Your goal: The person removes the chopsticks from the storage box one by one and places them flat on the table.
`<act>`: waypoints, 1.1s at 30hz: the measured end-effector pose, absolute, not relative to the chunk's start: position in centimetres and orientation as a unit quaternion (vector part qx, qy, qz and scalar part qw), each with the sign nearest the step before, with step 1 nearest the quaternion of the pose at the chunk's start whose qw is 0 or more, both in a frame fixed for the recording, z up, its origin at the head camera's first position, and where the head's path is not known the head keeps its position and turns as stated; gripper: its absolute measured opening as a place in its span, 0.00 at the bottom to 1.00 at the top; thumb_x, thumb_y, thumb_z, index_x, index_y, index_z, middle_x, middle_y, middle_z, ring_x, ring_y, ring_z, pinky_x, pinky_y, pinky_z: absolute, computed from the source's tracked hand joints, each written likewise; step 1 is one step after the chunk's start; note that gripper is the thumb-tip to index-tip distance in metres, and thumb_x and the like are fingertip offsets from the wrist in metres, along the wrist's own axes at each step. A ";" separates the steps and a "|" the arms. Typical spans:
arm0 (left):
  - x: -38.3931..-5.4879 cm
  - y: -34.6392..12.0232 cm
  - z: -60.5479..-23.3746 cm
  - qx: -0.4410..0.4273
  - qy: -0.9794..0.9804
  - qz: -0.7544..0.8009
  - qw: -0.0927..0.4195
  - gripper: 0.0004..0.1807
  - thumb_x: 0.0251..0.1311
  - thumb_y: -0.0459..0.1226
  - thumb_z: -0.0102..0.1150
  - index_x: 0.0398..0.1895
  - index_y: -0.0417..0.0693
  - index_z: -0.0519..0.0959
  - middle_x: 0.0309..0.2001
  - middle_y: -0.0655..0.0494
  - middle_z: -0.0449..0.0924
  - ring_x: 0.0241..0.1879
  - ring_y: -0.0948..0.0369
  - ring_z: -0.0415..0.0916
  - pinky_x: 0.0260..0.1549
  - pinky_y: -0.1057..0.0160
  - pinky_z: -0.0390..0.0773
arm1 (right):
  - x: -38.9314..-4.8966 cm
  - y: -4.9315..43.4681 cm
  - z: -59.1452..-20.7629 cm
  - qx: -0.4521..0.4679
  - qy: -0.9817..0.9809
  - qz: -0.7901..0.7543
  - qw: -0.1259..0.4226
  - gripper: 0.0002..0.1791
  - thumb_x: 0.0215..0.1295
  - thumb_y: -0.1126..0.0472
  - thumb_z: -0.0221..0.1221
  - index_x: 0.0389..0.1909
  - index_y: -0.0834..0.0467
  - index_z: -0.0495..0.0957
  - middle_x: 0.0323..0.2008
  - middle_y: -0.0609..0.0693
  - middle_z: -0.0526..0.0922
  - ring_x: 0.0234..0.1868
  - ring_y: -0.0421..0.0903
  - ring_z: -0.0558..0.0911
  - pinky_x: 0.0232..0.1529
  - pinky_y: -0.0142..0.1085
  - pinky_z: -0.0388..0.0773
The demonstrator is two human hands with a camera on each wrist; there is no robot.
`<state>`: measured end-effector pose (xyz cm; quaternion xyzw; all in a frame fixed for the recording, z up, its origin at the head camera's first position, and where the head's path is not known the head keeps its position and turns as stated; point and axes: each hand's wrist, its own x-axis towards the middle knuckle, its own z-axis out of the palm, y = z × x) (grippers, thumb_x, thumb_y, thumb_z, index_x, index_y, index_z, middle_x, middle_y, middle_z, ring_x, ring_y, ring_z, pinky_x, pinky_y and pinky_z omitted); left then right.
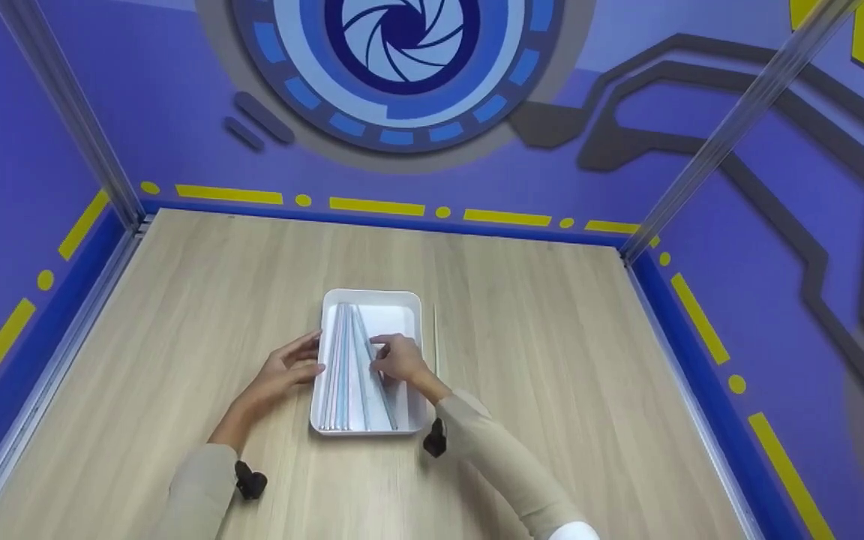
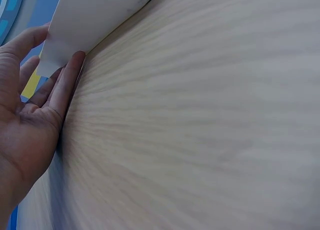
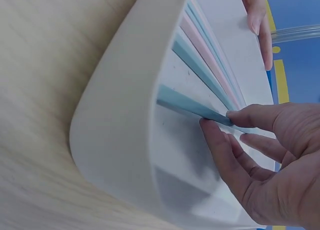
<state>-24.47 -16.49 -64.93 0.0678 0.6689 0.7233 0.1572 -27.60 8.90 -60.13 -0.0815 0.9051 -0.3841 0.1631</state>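
The white tray (image 1: 391,315) is set lengthwise on the wooden table (image 1: 537,375), with both hands brought to it — a placing by which its contents seem to be kept within easy reach. Against its left wall the left hand (image 1: 282,371) is laid with fingers extended, nothing being gripped; the wall is only touched, probably so that the tray is kept from sliding. By the right hand (image 1: 404,360), reached over the right rim, a blue stick (image 3: 185,106) is pinched between thumb and fingertip inside the tray, a light hold that is presumably called for by its thinness. The stick is slanted: its far end is set close to the other sticks (image 1: 338,367), while its near end is fanned out to the right. Those others, pale blue and pink, are lined up along the tray's left side, their ends kept in by the low walls. Just beside the right wall, outside the tray, a thin pale rod (image 1: 436,330) is seen on the table; what it is made of cannot be told.
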 end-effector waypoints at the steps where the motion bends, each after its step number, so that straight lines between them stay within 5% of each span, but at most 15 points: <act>1: -24.5 -16.5 -64.9 0.070 0.669 0.723 0.157 0.42 0.66 0.31 0.64 0.80 0.44 0.57 0.72 0.31 0.64 0.66 0.45 0.71 0.57 0.62 0.83 | -27.6 9.0 -60.1 -0.085 0.903 -0.388 0.161 0.28 0.62 0.69 0.67 0.64 0.62 0.78 0.34 0.54 0.87 0.25 0.46 0.87 0.25 0.32 0.85; 10: -24.5 -16.5 -64.9 0.078 0.676 0.717 0.153 0.41 0.67 0.32 0.64 0.80 0.41 0.56 0.72 0.31 0.62 0.66 0.47 0.71 0.54 0.65 0.84 | -27.8 9.8 -59.4 -0.095 0.875 -0.449 0.153 0.27 0.61 0.72 0.67 0.63 0.65 0.78 0.34 0.59 0.89 0.29 0.53 0.90 0.29 0.41 0.89; 20: -24.5 -16.5 -64.8 0.074 0.678 0.716 0.153 0.41 0.67 0.32 0.64 0.80 0.42 0.56 0.71 0.28 0.63 0.63 0.51 0.74 0.55 0.62 0.84 | -28.0 10.8 -58.1 -0.070 0.833 -0.522 0.170 0.29 0.61 0.73 0.68 0.64 0.69 0.76 0.35 0.62 0.87 0.37 0.58 0.90 0.27 0.39 0.89; 29: -24.5 -16.5 -64.7 0.064 0.673 0.719 0.158 0.41 0.66 0.32 0.65 0.80 0.44 0.57 0.71 0.32 0.65 0.63 0.51 0.75 0.56 0.62 0.84 | -28.2 11.9 -57.7 -0.059 0.805 -0.562 0.181 0.29 0.62 0.76 0.66 0.65 0.73 0.73 0.32 0.57 0.86 0.26 0.43 0.86 0.27 0.38 0.88; 33: -24.5 -16.5 -64.6 0.065 0.671 0.722 0.158 0.41 0.65 0.31 0.65 0.80 0.43 0.57 0.70 0.31 0.65 0.62 0.51 0.76 0.56 0.62 0.84 | -28.4 12.3 -57.5 -0.047 0.803 -0.566 0.181 0.29 0.61 0.74 0.67 0.65 0.71 0.74 0.35 0.60 0.86 0.27 0.46 0.87 0.28 0.40 0.89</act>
